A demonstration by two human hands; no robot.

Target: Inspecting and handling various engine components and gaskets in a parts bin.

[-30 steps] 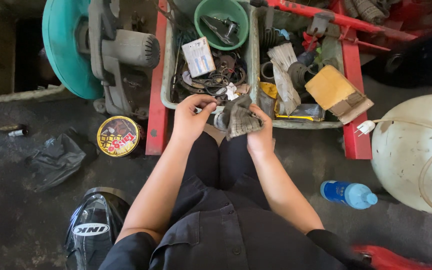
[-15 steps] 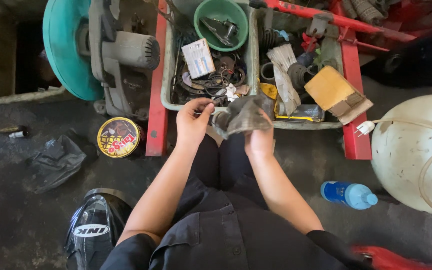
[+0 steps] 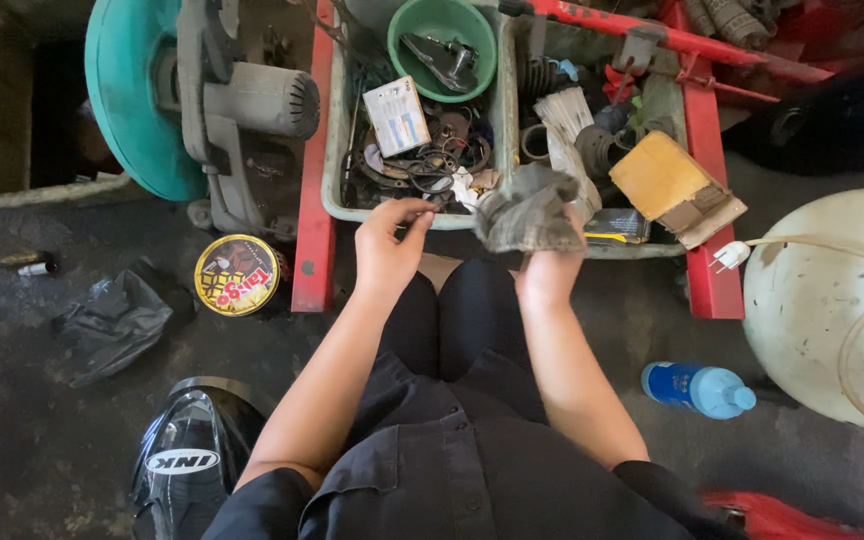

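Our right hand (image 3: pixel 549 272) grips the grey rag (image 3: pixel 529 210) — soft, light, easily bunched anywhere; our left hand (image 3: pixel 388 245) pinches something too small to tell.

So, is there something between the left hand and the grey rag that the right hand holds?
Nothing visible. The left hand and the grey rag in the right hand have only an open gap between them, above the near rim of the grey parts tray.

A small white-and-blue box (image 3: pixel 397 115) lies above the left hand (image 3: pixel 389 243); a round yellow-lidded tin (image 3: pixel 237 275) sits just left of it.
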